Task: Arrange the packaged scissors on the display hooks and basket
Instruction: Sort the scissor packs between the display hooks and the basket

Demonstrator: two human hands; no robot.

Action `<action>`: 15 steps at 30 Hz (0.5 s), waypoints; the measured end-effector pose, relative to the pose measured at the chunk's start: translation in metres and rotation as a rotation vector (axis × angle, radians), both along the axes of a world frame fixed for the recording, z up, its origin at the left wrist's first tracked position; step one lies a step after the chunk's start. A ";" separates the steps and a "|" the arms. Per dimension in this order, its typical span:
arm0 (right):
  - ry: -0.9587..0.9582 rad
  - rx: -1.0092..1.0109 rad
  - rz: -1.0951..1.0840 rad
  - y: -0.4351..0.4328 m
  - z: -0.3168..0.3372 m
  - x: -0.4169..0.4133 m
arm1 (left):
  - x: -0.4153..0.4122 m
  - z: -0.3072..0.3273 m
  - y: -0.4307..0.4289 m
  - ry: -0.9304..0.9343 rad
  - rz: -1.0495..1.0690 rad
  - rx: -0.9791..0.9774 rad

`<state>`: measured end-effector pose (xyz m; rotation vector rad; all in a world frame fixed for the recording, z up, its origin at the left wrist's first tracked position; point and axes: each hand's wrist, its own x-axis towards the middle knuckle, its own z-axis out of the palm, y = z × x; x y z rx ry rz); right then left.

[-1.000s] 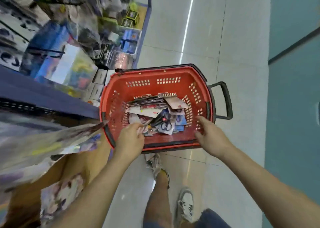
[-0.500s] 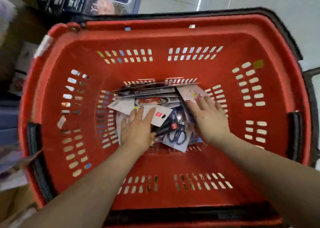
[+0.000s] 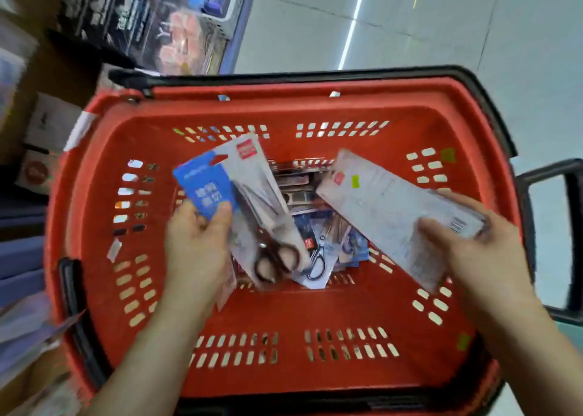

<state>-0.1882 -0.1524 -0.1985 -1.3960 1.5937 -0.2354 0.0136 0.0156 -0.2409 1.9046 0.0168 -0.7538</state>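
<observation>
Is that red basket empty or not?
Not empty. A pile of packaged scissors lies in the red basket, below the packs that the left hand and right hand hold.

Both hands reach into a red basket (image 3: 94,258) standing on a pale tiled floor (image 3: 410,21). The left hand (image 3: 197,245) grips a blue card (image 3: 205,188) together with a pack of black-handled scissors (image 3: 268,226). The right hand (image 3: 479,258) grips a long white pack (image 3: 388,213), its back upward. More scissors packs (image 3: 321,245) lie on the basket's bottom. Shelves of goods (image 3: 142,21) stand at upper left.
</observation>
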 end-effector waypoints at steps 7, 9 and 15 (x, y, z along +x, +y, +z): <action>-0.418 0.512 -0.339 0.044 0.021 -0.009 | -0.050 0.017 -0.009 0.874 0.242 -0.331; -0.373 0.596 -0.216 0.047 0.013 -0.011 | -0.053 0.014 -0.010 0.883 0.214 -0.308; -0.266 0.998 0.511 0.032 0.003 -0.008 | -0.063 -0.012 -0.009 0.513 0.201 -0.126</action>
